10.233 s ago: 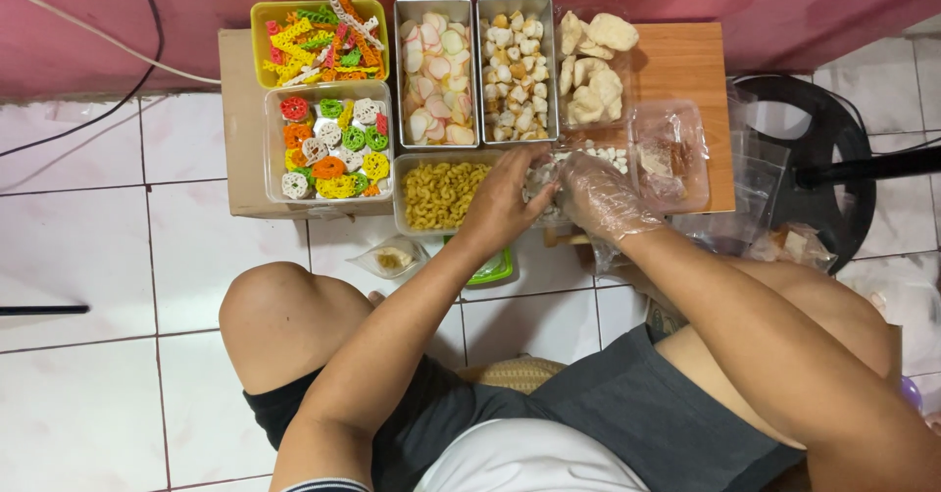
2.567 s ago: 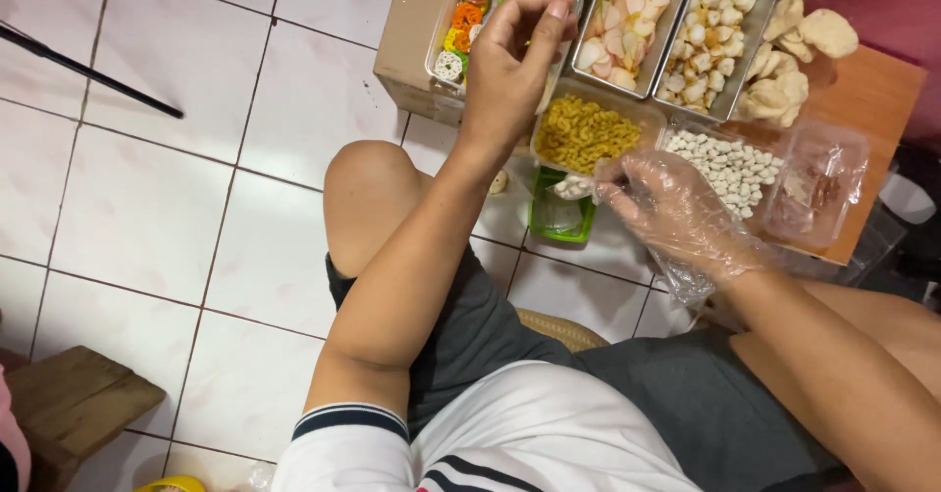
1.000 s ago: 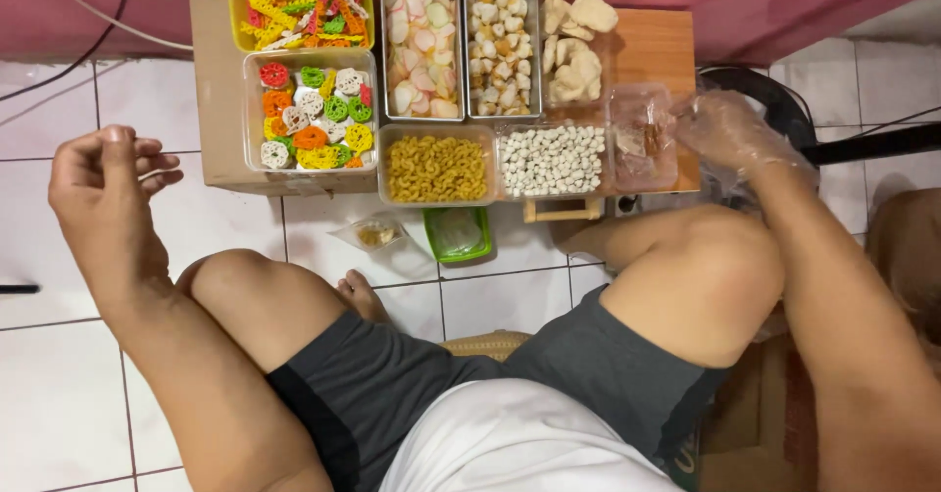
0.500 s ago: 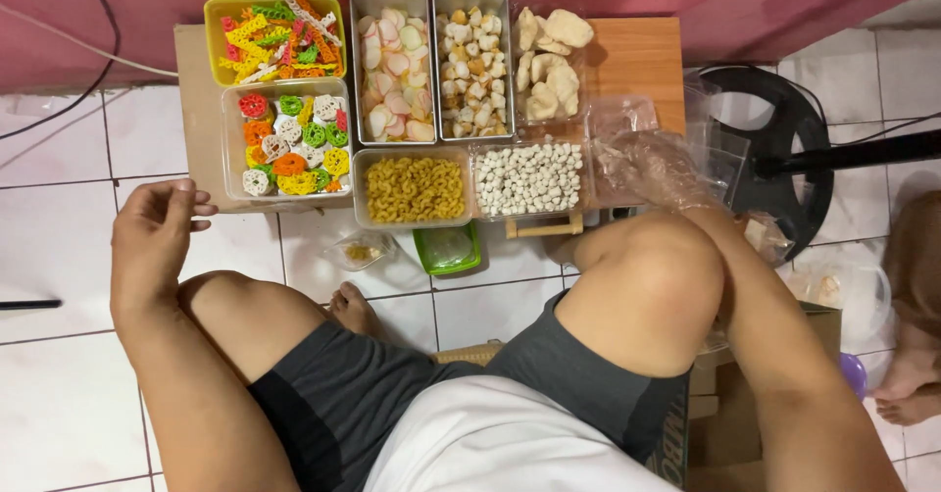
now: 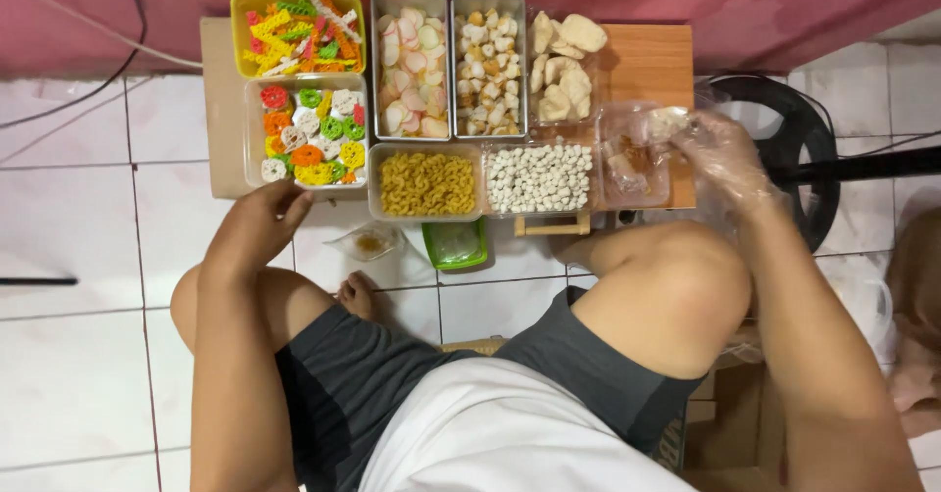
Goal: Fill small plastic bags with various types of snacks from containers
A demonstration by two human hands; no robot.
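Plastic film covers the right hand [image 5: 723, 151], a thin disposable glove; its fingers are curled and pinch a pale lump [image 5: 667, 120] held just above the clear tub [image 5: 635, 154] at the right end of the low wooden table [image 5: 652, 56]. Bare, the left hand [image 5: 257, 225] rests with fingers loosely bent against the near edge of the clear tub of coloured ring crackers [image 5: 312, 135]; it holds nothing. Whether it presses on the tub cannot be told.

Stock is laid out and full: yellow tub of coloured strips [image 5: 297, 33], two metal trays [image 5: 449, 66], loose pale crackers [image 5: 564, 66], macaroni tub [image 5: 426, 183], tub of small white pieces [image 5: 539, 176]. On the tiles below lie a small clear bag [image 5: 365, 243] with a little filling and a green-rimmed lid [image 5: 456, 243]. By judgement, portioning is at an early stage: one small bag barely filled, no finished packs in view.
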